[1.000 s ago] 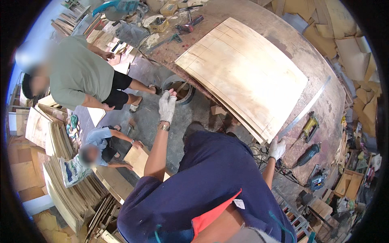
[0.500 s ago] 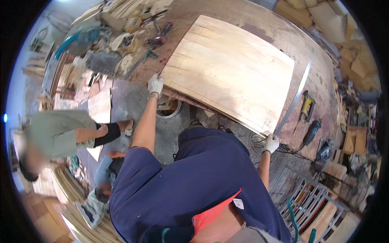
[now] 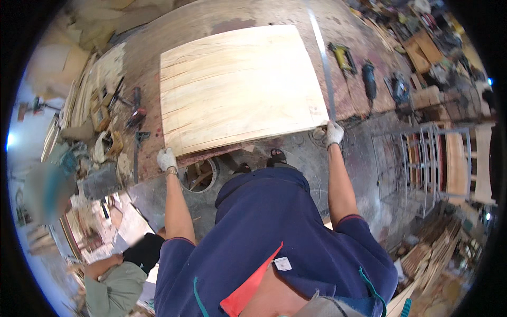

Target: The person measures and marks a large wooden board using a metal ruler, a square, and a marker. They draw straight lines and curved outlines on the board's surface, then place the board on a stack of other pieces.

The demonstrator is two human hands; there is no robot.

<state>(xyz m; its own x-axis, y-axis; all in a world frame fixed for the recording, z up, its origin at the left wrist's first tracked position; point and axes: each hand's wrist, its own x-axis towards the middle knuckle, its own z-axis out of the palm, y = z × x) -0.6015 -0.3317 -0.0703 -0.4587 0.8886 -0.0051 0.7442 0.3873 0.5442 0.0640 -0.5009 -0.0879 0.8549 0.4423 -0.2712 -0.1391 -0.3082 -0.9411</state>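
On the worktable (image 3: 143,71), wooden sheet (image 3: 240,87) at its near edge; my gloved left hand (image 3: 167,160) and right hand (image 3: 334,134) grasp its near corners. Probably stiff, fairly light, unwieldy; two-corner hold suits.

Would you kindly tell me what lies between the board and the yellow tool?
A metal strip lies between the board and yellow tool, in the head view.
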